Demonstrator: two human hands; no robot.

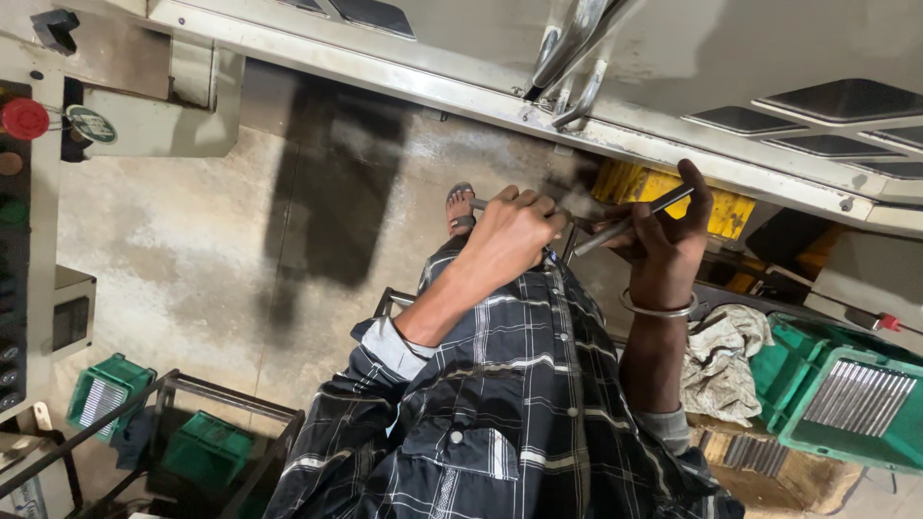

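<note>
My left hand (510, 235) is closed around a thin metal tool (478, 204) whose end sticks out to the left of the fist. My right hand (668, 240), with a metal bangle on the wrist, grips a slim grey metal rod (635, 216) that slants up to the right. The two hands are close together above my lap, and the rod's lower end points toward the left fist. Where tool and rod meet is blurred. My sandalled foot (461, 207) shows on the concrete floor beyond the hands.
A green crate (803, 408) of metal rods and a crumpled rag (721, 356) sit at my right. Two more green crates (106, 389) stand lower left by a metal frame. A machine panel with a red button (24, 118) is at left; a yellow block (673, 192) lies under the machine edge.
</note>
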